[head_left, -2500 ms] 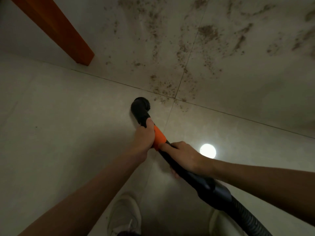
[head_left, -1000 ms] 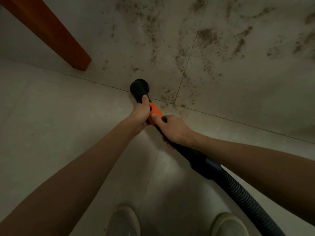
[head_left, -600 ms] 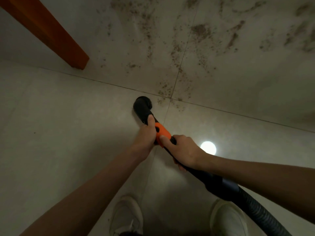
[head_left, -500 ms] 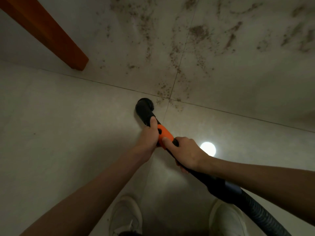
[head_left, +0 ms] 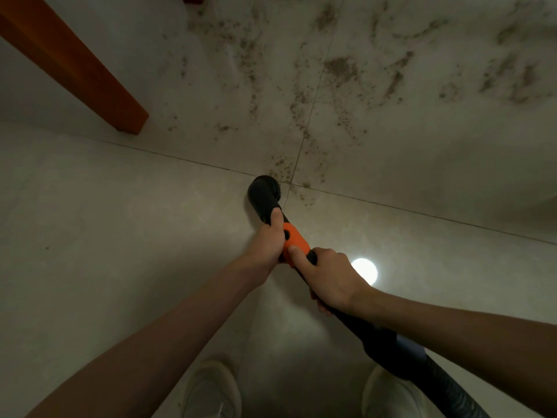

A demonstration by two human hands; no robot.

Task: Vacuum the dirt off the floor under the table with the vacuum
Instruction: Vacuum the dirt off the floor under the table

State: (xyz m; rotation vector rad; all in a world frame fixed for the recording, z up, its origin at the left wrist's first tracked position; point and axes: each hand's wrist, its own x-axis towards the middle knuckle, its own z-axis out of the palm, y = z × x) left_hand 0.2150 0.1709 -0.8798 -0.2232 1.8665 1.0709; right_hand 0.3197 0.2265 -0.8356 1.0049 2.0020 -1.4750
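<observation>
Compared with a second ago, you have drawn the vacuum nozzle (head_left: 264,191) back from the dirt (head_left: 304,116) and are now easing it forward again, which reads as another short pass at the patch's near edge. Your left hand (head_left: 266,245) wraps the black neck just behind the round head, and your right hand (head_left: 328,279) clenches the wand behind the orange collar (head_left: 295,241). The dirt lies beyond your fingertips, a brown scatter of specks and smears, mostly uncollected.
</observation>
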